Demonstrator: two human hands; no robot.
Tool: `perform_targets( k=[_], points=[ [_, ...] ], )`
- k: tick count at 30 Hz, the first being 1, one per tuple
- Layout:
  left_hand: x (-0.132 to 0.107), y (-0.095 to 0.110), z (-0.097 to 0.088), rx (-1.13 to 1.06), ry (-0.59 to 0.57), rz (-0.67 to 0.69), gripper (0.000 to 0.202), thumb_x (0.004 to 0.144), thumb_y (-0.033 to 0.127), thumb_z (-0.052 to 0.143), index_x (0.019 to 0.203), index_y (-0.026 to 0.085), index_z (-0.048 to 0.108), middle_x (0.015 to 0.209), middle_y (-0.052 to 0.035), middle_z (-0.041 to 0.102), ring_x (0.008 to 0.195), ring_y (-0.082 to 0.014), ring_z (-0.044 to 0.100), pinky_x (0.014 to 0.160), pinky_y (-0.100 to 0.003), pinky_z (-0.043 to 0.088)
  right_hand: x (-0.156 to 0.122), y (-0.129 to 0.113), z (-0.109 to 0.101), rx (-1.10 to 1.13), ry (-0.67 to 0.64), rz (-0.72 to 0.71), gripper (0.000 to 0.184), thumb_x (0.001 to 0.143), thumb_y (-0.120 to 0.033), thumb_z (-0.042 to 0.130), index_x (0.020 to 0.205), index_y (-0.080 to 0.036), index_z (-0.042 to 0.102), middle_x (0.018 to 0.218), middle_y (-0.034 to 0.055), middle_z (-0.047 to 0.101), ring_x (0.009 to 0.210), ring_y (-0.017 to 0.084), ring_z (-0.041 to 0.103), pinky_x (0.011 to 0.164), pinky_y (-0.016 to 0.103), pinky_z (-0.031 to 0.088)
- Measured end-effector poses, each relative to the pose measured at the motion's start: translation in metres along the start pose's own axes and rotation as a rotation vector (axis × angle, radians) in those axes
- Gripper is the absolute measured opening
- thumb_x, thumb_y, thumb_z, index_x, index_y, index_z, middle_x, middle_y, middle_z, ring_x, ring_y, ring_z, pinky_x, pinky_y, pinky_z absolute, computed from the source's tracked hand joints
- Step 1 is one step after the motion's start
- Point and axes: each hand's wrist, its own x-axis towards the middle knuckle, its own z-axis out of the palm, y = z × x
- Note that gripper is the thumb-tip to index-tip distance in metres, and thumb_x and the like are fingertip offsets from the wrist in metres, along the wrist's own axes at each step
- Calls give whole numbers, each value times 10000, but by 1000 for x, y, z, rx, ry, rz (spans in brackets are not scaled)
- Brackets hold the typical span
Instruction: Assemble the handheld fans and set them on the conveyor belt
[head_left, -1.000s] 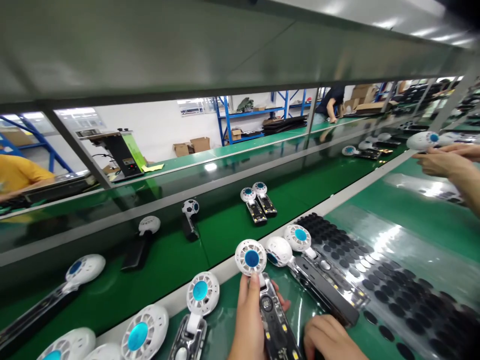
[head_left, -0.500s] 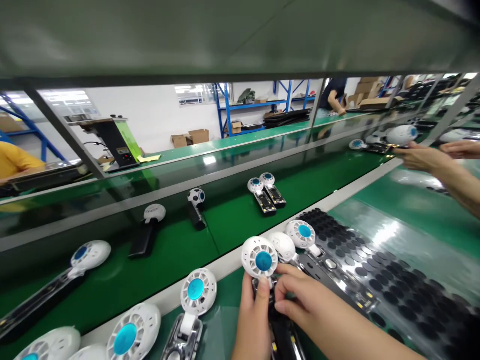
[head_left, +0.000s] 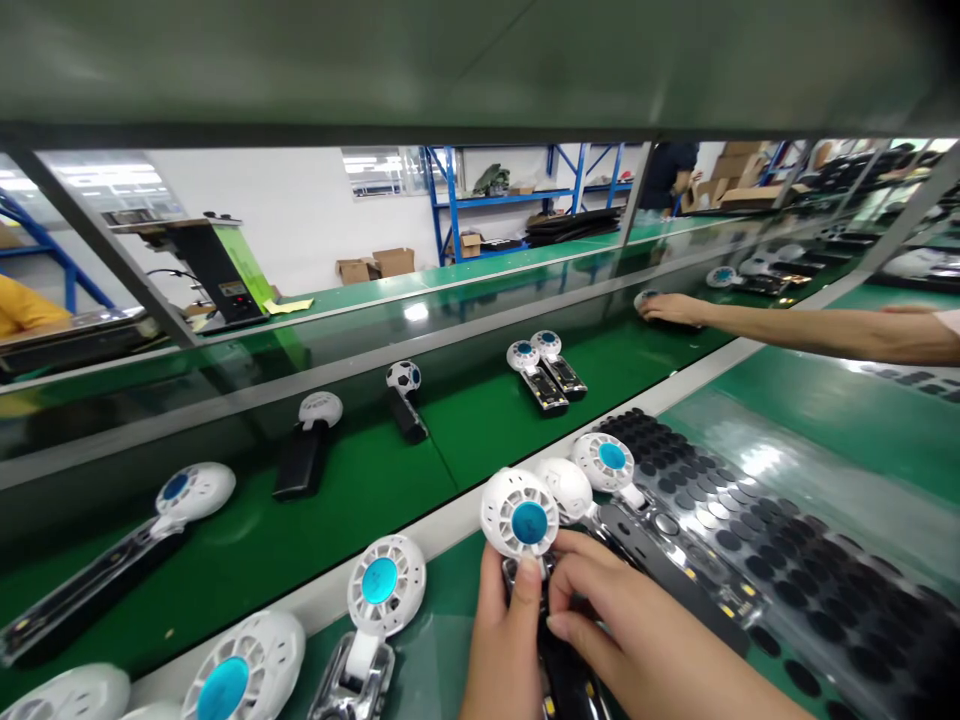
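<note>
My left hand (head_left: pixel 504 640) is wrapped round the dark handle of a small hand-held fan (head_left: pixel 520 514) with a white round head and a blue centre. The thumb presses just below the head. My right hand (head_left: pixel 607 618) pinches at the same fan's handle, its fingertips right under the head. Two more fans (head_left: pixel 604 462) of this kind lie side by side just to the right. On the green mat beyond them lies a clear sheet of several small black round pads (head_left: pixel 757 540).
Further fans (head_left: pixel 379 590) lie at the lower left near the bench edge. Several fans (head_left: pixel 541 372) ride on the green conveyor belt (head_left: pixel 360 480). Another person's arm (head_left: pixel 810 330) reaches from the right onto the belt. A low shelf (head_left: pixel 450 60) hangs overhead.
My right hand came up from the lower right and closed on the fan's handle under the head. The other person's arm stretched out over the belt. The view shifted slightly.
</note>
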Motion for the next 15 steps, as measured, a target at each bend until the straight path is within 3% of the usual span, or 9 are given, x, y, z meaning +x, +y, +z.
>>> perform_targets(
  k=[7, 11, 15],
  points=[
    [0, -2, -3, -8, -6, 1, 545, 672, 518, 605, 1120, 218, 529, 1170, -63, 607, 1140, -277, 491, 963, -333, 334, -5, -3, 1, -62, 10, 37, 212, 720, -1, 464, 655, -201, 485, 975, 27, 543, 938, 168, 532, 837, 280, 427],
    [0, 1, -4, -112, -117, -45, 658, 651, 605, 569, 1170, 212, 475, 1054, -88, 656, 1060, -293, 545, 862, -341, 419, -5, 0, 5, -92, 47, 29, 213, 725, -8, 447, 650, -207, 466, 1080, 34, 510, 1015, 177, 510, 872, 297, 419],
    [3, 1, -4, -204, -143, 35, 573, 649, 560, 607, 1065, 175, 527, 1052, -101, 649, 1032, -281, 562, 869, -315, 414, -3, 4, 3, -50, 110, 55, 216, 712, -59, 471, 843, -228, 503, 1213, 49, 437, 1073, 176, 497, 874, 284, 434]
  ],
)
